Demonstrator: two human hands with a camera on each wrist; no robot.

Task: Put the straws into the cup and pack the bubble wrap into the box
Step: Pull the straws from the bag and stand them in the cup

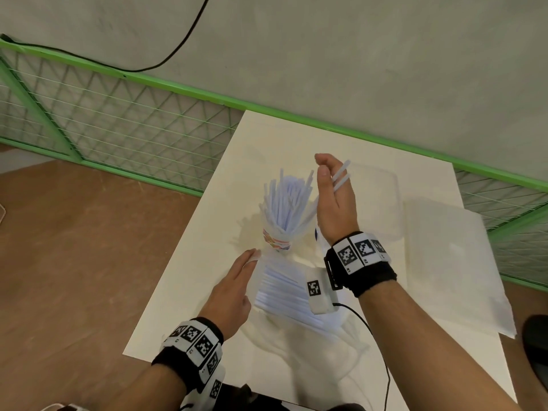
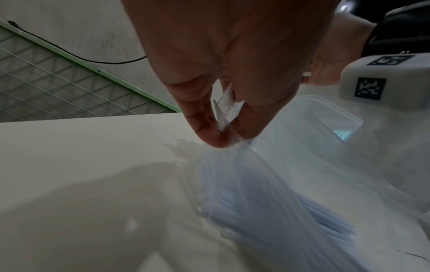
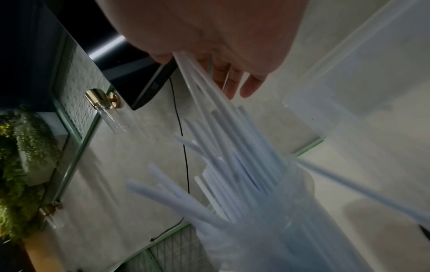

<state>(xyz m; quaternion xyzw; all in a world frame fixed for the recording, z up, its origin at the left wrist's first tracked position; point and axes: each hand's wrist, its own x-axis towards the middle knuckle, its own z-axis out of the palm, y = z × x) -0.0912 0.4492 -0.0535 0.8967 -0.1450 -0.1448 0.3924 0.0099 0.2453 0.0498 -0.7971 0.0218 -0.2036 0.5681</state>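
The place looks like a staged indoor recording corner rather than a lived-in home. A white tabletop (image 1: 370,161) stands against a bare grey plaster wall (image 1: 326,48) edged by a green metal mesh railing (image 1: 124,126), above brown wooden flooring (image 1: 74,247), with a black cable (image 1: 178,51) trailing down the wall.

straws (image 1: 284,200) crowd cup (image 1: 277,243) mouth; box (image 1: 376,200) close right; bare table (image 1: 207,256) left
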